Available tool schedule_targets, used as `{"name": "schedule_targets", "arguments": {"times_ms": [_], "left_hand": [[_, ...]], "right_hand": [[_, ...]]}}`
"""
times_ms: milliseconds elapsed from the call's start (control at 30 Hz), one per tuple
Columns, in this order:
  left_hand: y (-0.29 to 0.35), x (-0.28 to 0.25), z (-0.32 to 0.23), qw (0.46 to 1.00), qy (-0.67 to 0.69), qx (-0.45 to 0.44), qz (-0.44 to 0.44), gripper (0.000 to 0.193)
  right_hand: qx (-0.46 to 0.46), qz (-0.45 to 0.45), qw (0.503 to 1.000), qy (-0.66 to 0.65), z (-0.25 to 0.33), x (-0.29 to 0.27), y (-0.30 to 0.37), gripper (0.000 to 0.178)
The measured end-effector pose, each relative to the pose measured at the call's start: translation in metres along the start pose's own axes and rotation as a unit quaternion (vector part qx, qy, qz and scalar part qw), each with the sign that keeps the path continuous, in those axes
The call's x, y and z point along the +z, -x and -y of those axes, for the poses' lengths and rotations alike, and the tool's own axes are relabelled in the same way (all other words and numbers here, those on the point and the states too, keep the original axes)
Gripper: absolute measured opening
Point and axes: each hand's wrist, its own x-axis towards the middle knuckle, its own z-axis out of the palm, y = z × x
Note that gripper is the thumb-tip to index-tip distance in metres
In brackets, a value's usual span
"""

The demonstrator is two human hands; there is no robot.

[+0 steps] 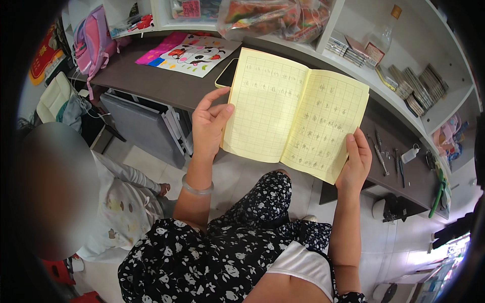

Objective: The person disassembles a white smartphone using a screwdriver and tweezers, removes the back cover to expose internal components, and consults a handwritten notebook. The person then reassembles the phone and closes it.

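Note:
An exercise book [262, 121] with yellowish gridded pages lies open between my hands, held up over my lap at the desk's front edge. Handwriting in pencil fills much of its right page and the top rows of the left one. My left hand [209, 118] pinches the left page's outer edge, thumb in front and fingers behind. At the lower right edge, my right hand [354, 161] grips the book the same way. Behind the book's upper left corner, a phone [227, 73] shows partly on the desk.
On the dark desk [118, 70] lies a colourful cartoon drawing [194, 54]. Tweezers [380, 159] and a small white bottle [409, 154] are at the right. White shelves hold small boxes [417, 91] and a glass bottle [382, 43]. A person in a stained pale top [121, 207] stands at my left.

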Motion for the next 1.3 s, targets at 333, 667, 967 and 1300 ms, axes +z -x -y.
{"name": "schedule_targets", "arguments": {"times_ms": [333, 667, 967, 1300], "left_hand": [[0.003, 0.007, 0.007, 0.998, -0.046, 0.029, 0.019, 0.035], [0.013, 0.019, 0.006, 0.986, 0.012, 0.047, 0.159, 0.05], [0.018, 0.021, -0.007, 0.984, 0.128, -0.028, 0.12, 0.045], [0.035, 0.07, 0.003, 0.96, 0.161, -0.062, 0.219, 0.06]], "right_hand": [[0.037, 0.025, 0.993, -0.113, 0.011, 0.003, 0.006, 0.034], [0.002, 0.085, 0.996, -0.025, 0.016, 0.004, 0.011, 0.047], [-0.036, 0.072, 0.997, -0.003, 0.016, -0.003, 0.008, 0.044], [-0.028, 0.079, 0.996, -0.025, 0.008, 0.032, 0.024, 0.037]]}}
